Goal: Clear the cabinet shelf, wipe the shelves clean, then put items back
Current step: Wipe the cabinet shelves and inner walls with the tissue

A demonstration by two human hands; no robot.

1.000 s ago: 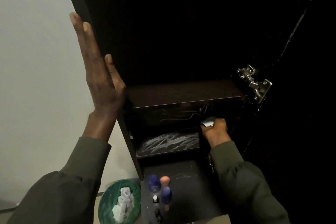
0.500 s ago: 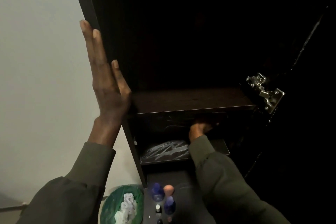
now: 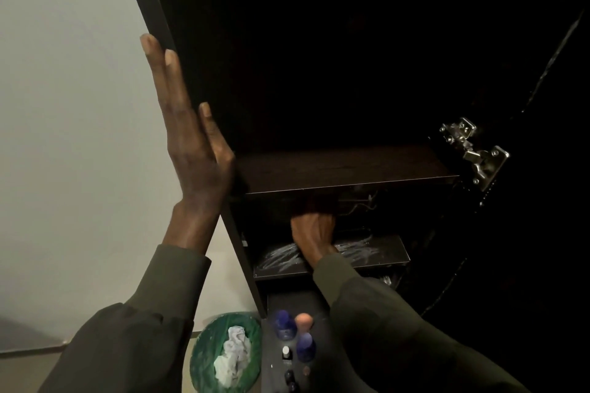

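Observation:
The dark cabinet [image 3: 150,3] stands open, and its upper shelf [image 3: 344,169] is bare. My left hand [image 3: 191,143] lies flat, fingers straight, against the cabinet's left side panel. My right hand [image 3: 313,233] reaches into the compartment below, over the lower shelf [image 3: 376,254], which is streaked with white smears. Its fingers curl forward into the dark under the upper shelf. The white wipe it held a second ago is hidden now.
The open door [image 3: 526,233] with a metal hinge [image 3: 475,153] stands at the right. Below, a dark surface [image 3: 274,370] carries blue bottles [image 3: 284,324] and an orange-topped one [image 3: 304,322]. A green bin [image 3: 210,344] with crumpled tissue [image 3: 233,357] sits on the floor by the wall.
My right hand has slid left along the lower shelf and deeper under the upper one, and the wipe has gone out of sight. My left hand stays on the side panel.

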